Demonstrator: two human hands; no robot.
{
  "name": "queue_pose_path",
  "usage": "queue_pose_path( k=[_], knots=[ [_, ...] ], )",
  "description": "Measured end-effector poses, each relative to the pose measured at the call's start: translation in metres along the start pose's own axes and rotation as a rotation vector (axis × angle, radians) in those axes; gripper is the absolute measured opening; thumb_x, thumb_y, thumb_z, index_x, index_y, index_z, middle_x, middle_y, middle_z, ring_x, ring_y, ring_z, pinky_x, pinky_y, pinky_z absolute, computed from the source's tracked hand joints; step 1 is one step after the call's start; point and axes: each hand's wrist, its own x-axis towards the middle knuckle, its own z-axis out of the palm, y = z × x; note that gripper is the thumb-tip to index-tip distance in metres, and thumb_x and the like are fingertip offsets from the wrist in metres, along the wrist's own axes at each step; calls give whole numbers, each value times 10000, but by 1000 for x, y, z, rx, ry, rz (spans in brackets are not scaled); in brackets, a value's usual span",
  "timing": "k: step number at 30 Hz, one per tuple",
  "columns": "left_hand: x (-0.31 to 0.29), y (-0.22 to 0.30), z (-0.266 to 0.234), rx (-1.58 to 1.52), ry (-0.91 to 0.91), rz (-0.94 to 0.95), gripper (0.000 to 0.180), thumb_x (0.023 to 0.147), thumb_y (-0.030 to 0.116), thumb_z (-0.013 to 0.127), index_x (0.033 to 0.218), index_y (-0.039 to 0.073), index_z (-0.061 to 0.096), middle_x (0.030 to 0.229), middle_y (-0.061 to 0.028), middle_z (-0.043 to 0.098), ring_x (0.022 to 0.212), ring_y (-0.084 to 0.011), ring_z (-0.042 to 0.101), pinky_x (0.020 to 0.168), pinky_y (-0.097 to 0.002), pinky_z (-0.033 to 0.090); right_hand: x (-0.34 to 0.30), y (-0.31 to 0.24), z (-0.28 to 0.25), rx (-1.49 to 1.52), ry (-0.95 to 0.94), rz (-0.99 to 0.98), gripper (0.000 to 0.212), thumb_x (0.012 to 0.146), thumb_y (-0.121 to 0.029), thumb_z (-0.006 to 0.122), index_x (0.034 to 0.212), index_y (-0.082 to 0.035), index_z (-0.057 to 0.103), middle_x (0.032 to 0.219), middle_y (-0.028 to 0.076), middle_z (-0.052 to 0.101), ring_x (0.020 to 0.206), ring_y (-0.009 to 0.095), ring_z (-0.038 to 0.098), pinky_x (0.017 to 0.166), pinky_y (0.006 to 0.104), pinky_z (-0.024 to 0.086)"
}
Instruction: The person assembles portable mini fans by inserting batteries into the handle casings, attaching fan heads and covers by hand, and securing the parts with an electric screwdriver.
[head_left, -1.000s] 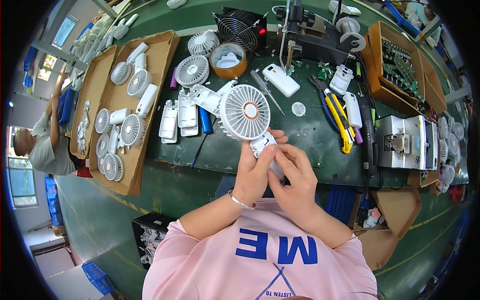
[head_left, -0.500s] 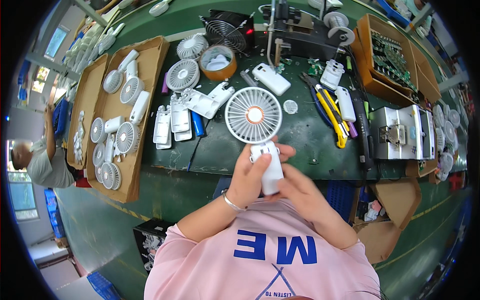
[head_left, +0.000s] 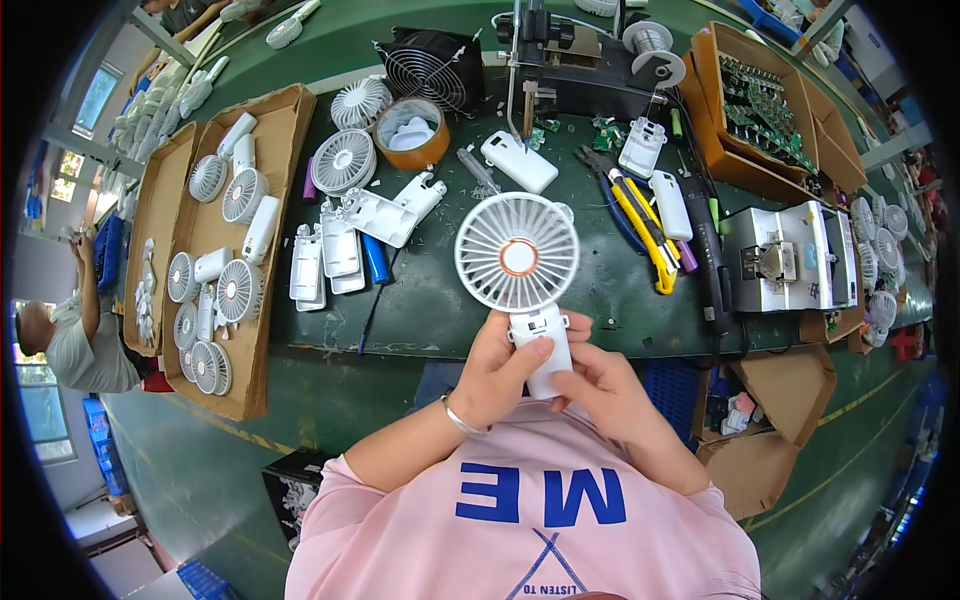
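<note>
A white handheld fan [head_left: 518, 256] with a round slatted grille and a copper-coloured ring at its centre is held upright over the table's near edge. My left hand [head_left: 497, 368] wraps its handle [head_left: 545, 350], thumb across the front. On the handle's other side, my right hand [head_left: 600, 380] grips the lower end between thumb and fingers. Beyond the fan lie a white handle cover [head_left: 519, 161] and a grey tool [head_left: 479, 171]. White open handle shells [head_left: 341, 247] and a blue battery [head_left: 375, 260] rest to the left.
At left, a cardboard tray [head_left: 262, 345] holds several fans and handles. A tape roll [head_left: 412, 132] and black cooling fan [head_left: 432, 70] stand behind. To the right are a yellow utility knife [head_left: 645, 232], pliers [head_left: 612, 195], a metal machine [head_left: 790, 262] and a box of circuit boards [head_left: 765, 120].
The fan has come slightly nearer, its grille now larger in view. My right hand, blurred before, now grips the handle's lower end steadily. The whole view has shifted a little.
</note>
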Motion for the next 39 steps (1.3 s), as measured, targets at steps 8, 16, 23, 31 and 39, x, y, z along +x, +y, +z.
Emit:
queue_pose_path(
  k=[8, 16, 23, 31, 39],
  knots=[
    [5, 3, -7, -43, -21, 6, 481, 901, 246, 583, 1271, 28, 366, 1164, -110, 541, 1134, -298, 545, 939, -393, 454, -32, 22, -99, 1405, 312, -292, 562, 950, -438, 432, 1196, 66, 468, 1076, 153, 568, 839, 189, 616, 683, 294, 552],
    [5, 3, -12, -368, -82, -70, 647, 766, 131, 718, 1302, 67, 362, 969, -27, 464, 753, -109, 500, 678, -270, 458, -32, 8, -96, 1263, 623, -376, 593, 953, -353, 429, 1338, 81, 305, 1394, 222, 366, 1015, 247, 587, 837, 309, 530],
    [0, 1, -21, -808, -305, -195, 476, 708, 102, 645, 1144, 70, 456, 1011, -69, 455, 679, -99, 448, 585, -229, 418, -31, -36, -87, -217, 1363, -853, 514, 987, -414, 289, 1176, 17, 496, 1004, 172, 585, 848, 230, 604, 761, 348, 521],
    [3, -10, -18, -381, -16, -112, 489, 800, 247, 704, 1183, 36, 486, 1120, -49, 531, 1005, -178, 537, 916, -344, 431, -42, -89, -97, -740, 1054, -1331, 539, 922, -442, 268, 769, 1, 534, 684, 118, 511, 676, 218, 468, 671, 356, 359],
    [8, -14, -18, -331, 0, -43, 406, 795, 224, 724, 1114, 68, 527, 1025, -49, 585, 1007, -214, 572, 910, -372, 445, 25, -70, -101, 205, -260, -566, 1206, 494, -899, 544, 1086, 148, 461, 635, 122, 586, 510, 163, 571, 469, 221, 436]
  ],
)
